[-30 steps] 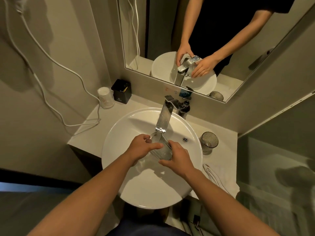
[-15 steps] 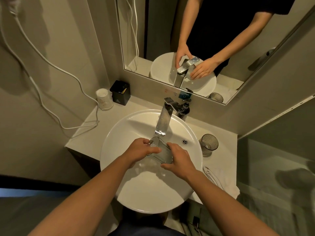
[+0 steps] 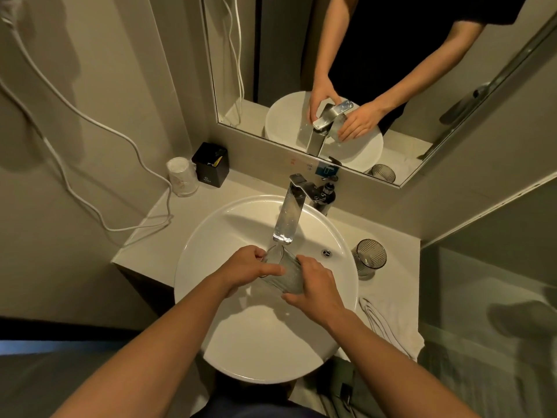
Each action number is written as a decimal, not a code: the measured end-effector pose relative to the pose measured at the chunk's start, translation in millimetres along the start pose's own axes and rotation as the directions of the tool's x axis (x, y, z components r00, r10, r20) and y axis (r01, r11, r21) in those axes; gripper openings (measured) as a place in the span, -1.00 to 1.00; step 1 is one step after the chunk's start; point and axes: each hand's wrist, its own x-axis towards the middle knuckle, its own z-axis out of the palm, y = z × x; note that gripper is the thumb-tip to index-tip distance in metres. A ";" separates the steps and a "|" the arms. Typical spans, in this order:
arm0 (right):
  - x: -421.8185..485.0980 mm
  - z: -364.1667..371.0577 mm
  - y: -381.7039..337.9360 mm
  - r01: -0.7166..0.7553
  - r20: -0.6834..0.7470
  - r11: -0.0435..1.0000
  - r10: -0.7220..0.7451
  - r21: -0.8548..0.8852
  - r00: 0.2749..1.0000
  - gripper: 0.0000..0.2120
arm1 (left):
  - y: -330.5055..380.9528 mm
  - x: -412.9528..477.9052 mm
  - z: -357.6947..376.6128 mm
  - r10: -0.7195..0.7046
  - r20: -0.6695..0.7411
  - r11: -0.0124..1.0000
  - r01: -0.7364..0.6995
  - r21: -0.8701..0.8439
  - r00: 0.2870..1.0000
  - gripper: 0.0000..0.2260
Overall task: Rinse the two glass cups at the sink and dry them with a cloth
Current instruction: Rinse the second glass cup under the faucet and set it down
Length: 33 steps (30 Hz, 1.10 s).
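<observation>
At a small bathroom sink (image 3: 193, 260), a person held a ribbed glass cup (image 3: 284, 274) in both hands just below the spout of a chrome tap (image 3: 288, 217). The cup was tilted over the white basin, its mouth turned up toward the spout and its base toward the person. The left hand (image 3: 248, 268) gripped the cup near the rim, fingers (image 3: 259, 252) curled round the far side and the thumb laid across the near side. The right hand (image 3: 316, 286) gripped the lower end, its fingers (image 3: 303, 262) curled over the glass and pressed together. Whether water was running from the tap could not be told.

The second glass cup (image 3: 370, 257) stood upright on the pale worktop (image 3: 401, 285), just to the right of the basin and apart from both hands. A white cloth (image 3: 391, 324) lay on the worktop nearer the person, beside the basin's right edge. To the left at the back stood a black box (image 3: 210, 165) and, touching it, a white wrapped cup (image 3: 181, 176), with a white cord (image 3: 90, 123) trailing down the wall onto the worktop. A dark bottle (image 3: 328, 193) stood behind the tap. The wall mirror (image 3: 271, 55) above reflected the arms, the tap and the basin.
</observation>
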 end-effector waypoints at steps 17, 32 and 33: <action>0.1 4.8 -0.5 0.009 -0.037 0.996 -0.012 -0.089 0.999 -0.24 | -2.6 1.4 6.1 0.008 -0.049 1.000 -0.007 0.030 0.999 -0.62; -3.6 6.8 -6.9 -0.008 -0.083 0.993 -0.002 -0.121 0.997 -0.09 | -7.9 2.9 13.9 0.016 -0.123 0.985 -0.037 -0.169 0.992 -0.75; -2.8 6.4 -6.7 -0.004 -0.081 0.995 -0.004 -0.098 0.997 -0.12 | -7.5 2.2 12.1 0.010 -0.082 0.988 -0.022 -0.155 0.997 -0.77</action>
